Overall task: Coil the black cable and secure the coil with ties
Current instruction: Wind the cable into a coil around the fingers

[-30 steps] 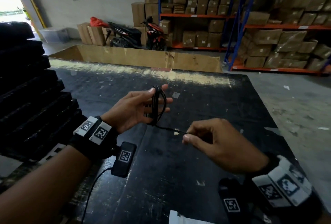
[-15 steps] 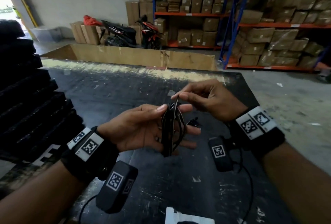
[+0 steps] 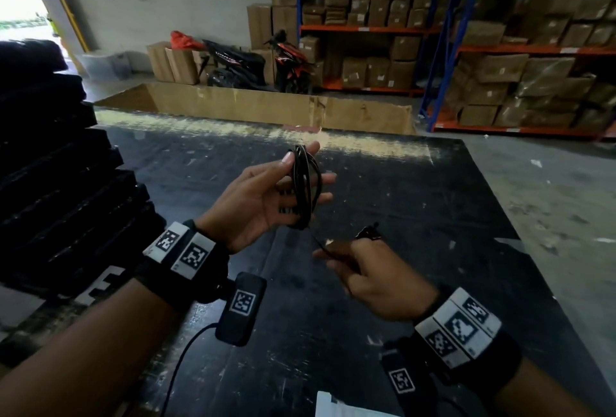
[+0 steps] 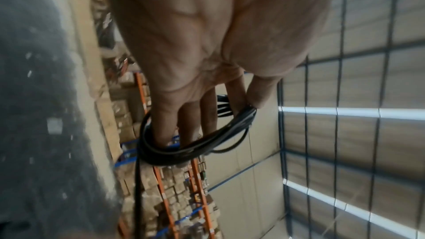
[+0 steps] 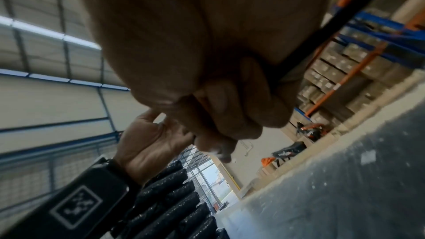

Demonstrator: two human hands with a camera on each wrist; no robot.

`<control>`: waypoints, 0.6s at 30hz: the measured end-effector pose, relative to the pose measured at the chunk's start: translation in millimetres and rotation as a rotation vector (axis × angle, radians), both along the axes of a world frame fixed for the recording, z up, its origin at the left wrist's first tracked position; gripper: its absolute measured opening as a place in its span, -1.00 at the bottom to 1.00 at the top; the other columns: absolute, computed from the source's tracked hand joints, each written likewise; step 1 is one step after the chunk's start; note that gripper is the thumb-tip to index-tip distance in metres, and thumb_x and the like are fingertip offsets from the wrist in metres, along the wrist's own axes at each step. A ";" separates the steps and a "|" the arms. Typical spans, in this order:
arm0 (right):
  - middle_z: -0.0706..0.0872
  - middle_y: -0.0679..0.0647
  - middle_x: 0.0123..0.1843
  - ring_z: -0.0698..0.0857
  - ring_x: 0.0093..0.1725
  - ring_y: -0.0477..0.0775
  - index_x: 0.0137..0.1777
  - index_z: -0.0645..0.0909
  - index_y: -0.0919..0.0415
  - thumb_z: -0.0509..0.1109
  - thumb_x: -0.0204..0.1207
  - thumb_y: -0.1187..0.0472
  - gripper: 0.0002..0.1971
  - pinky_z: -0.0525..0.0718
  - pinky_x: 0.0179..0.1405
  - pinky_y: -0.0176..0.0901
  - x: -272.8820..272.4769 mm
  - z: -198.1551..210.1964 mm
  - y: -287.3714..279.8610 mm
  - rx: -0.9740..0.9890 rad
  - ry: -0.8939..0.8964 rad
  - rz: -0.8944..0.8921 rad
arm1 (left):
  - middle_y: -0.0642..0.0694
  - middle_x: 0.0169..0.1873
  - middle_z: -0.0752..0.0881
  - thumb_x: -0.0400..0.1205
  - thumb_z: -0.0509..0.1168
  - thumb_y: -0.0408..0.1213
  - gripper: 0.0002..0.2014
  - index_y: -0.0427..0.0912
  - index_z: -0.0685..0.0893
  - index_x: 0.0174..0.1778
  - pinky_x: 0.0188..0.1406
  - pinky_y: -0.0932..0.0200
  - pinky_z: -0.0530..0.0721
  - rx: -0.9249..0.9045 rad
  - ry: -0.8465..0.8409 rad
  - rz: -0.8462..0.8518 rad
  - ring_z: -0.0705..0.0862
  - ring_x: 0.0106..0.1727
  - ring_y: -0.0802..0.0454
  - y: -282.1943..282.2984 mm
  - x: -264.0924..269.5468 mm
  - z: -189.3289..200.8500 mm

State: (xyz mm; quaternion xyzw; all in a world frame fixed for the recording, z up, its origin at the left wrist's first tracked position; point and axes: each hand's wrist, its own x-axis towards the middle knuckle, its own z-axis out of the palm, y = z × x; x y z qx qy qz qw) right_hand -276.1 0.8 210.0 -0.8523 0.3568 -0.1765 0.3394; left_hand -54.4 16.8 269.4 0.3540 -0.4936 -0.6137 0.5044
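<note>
A thin black cable [image 3: 305, 183] is wound in several loops round the fingers of my left hand [image 3: 266, 196], which is raised palm-up above the table; the thumb presses the loops at the top. In the left wrist view the coil [image 4: 184, 148] circles the straight fingers. A short free tail runs down from the coil to my right hand [image 3: 370, 270], lower right, whose curled fingers pinch it. The cable's plug end [image 3: 368, 234] sticks up behind that hand. In the right wrist view the cable [image 5: 322, 32] passes through the closed fingers.
The black worktable [image 3: 400, 216] lies under both hands. A stack of black foam sheets [image 3: 60, 183] stands at the left. A long cardboard box [image 3: 266, 106] borders the far edge. White paper [image 3: 343, 408] lies at the near edge. Shelves of boxes [image 3: 500, 49] stand behind.
My right hand has come down from the top of the coil to the lower right, drawing the free tail with it. The left hand rose slightly with the coil.
</note>
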 end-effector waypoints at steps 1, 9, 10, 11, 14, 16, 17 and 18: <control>0.66 -0.46 -0.49 0.64 -0.42 -0.41 0.26 0.78 0.07 0.29 0.72 0.21 -0.74 0.50 -0.35 -0.51 -1.5 4.0 2.6 -0.041 0.042 0.001 | -0.33 0.45 0.72 0.83 0.08 -0.07 -0.58 0.01 0.59 0.58 0.33 -0.36 0.69 0.007 -0.033 0.034 0.72 0.43 -0.37 -0.4 -1.5 -1.8; 0.61 -0.23 -0.43 0.54 -0.43 -0.25 -0.11 0.75 -0.07 0.48 0.59 -0.03 -0.90 0.48 -0.33 -0.21 -17.0 53.2 2.1 -0.408 0.142 -0.012 | -0.10 -0.04 0.90 0.70 0.29 0.09 -0.39 -0.55 0.74 0.12 -0.12 0.00 0.55 0.012 -0.487 -0.016 0.81 -0.20 -0.26 0.3 -9.0 -27.1; 0.56 -0.28 -0.47 0.53 -0.45 -0.28 -0.13 0.75 -0.07 0.51 0.57 -0.01 -0.91 0.44 -0.35 -0.25 -19.4 58.9 -2.0 -0.424 0.126 -0.018 | -0.13 -0.16 0.89 0.69 0.30 0.13 -0.34 -0.59 0.71 0.10 -0.21 0.05 0.48 0.021 -0.501 -0.049 0.71 -0.29 -0.23 2.1 -9.0 -29.4; 0.54 -0.30 -0.48 0.52 -0.46 -0.30 -0.14 0.76 -0.05 0.53 0.56 0.01 -0.92 0.42 -0.36 -0.26 -21.5 63.9 -6.2 -0.437 0.114 -0.018 | -0.26 -0.09 0.89 0.71 0.28 0.11 -0.36 -0.56 0.72 0.15 -0.20 0.04 0.54 0.042 -0.487 -0.082 0.73 -0.20 -0.26 4.3 -9.6 -30.5; 0.71 -0.20 -0.36 0.64 -0.38 -0.23 -0.09 0.82 0.05 0.55 0.57 0.09 -0.93 0.57 -0.34 -0.18 -24.9 70.8 -18.0 -0.403 0.033 0.016 | -0.37 0.18 0.86 0.77 0.18 -0.03 -0.50 -0.41 0.75 0.29 0.09 -0.03 0.76 0.094 -0.428 -0.169 0.83 0.24 -0.35 11.3 -12.5 -28.6; 0.79 -0.07 -0.26 0.73 -0.31 -0.07 -0.10 0.83 0.11 0.58 0.54 0.17 -0.96 0.71 -0.30 -0.02 -25.7 69.8 -22.2 -0.354 -0.078 0.038 | -0.38 0.15 0.87 0.77 0.17 -0.04 -0.50 -0.42 0.76 0.26 0.00 0.05 0.78 0.103 -0.422 -0.203 0.83 0.25 -0.37 14.7 -15.9 -26.4; 0.80 -0.03 -0.25 0.75 -0.31 0.00 -0.12 0.83 0.13 0.61 0.51 0.20 -0.97 0.74 -0.29 0.03 -25.9 68.3 -23.7 -0.336 -0.141 0.037 | -0.41 0.13 0.87 0.77 0.17 -0.04 -0.50 -0.44 0.75 0.26 -0.07 0.11 0.77 0.109 -0.416 -0.218 0.83 0.23 -0.39 15.6 -17.2 -26.6; 0.81 -0.01 -0.25 0.75 -0.31 0.04 -0.14 0.82 0.14 0.63 0.49 0.22 -0.95 0.75 -0.30 0.06 -26.3 66.3 -25.4 -0.315 -0.201 0.028 | -0.45 0.11 0.86 0.78 0.16 -0.06 -0.51 -0.44 0.74 0.29 -0.12 0.15 0.75 0.111 -0.413 -0.231 0.83 0.21 -0.40 16.6 -18.2 -27.0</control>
